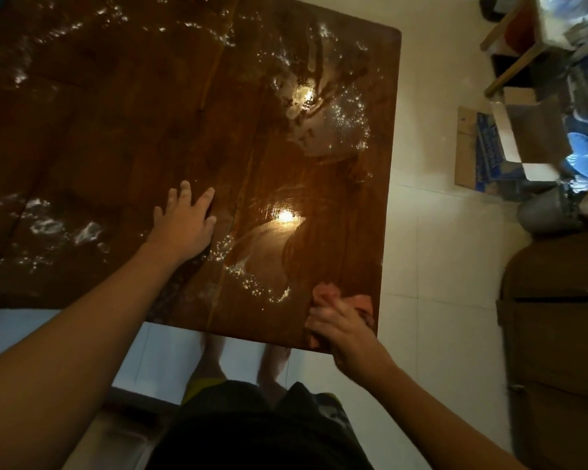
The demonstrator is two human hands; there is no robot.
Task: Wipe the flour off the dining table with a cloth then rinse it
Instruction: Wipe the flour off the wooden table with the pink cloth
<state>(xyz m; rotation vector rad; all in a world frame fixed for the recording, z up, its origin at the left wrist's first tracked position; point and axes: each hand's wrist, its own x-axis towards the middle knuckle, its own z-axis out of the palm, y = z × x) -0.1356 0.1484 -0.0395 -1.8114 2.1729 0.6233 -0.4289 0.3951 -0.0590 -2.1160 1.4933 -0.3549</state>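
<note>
The dark wooden dining table fills most of the view. White flour lies in patches at its far right, with more flour along the left side and a thin trail near the front edge. My left hand rests flat on the tabletop with its fingers spread. At the near right corner of the table, my right hand grips a small reddish cloth. Most of the cloth is hidden under my fingers.
The table's right edge borders a pale tiled floor. Cardboard boxes and clutter stand at the far right, with a dark cabinet below them. My feet show under the table's front edge.
</note>
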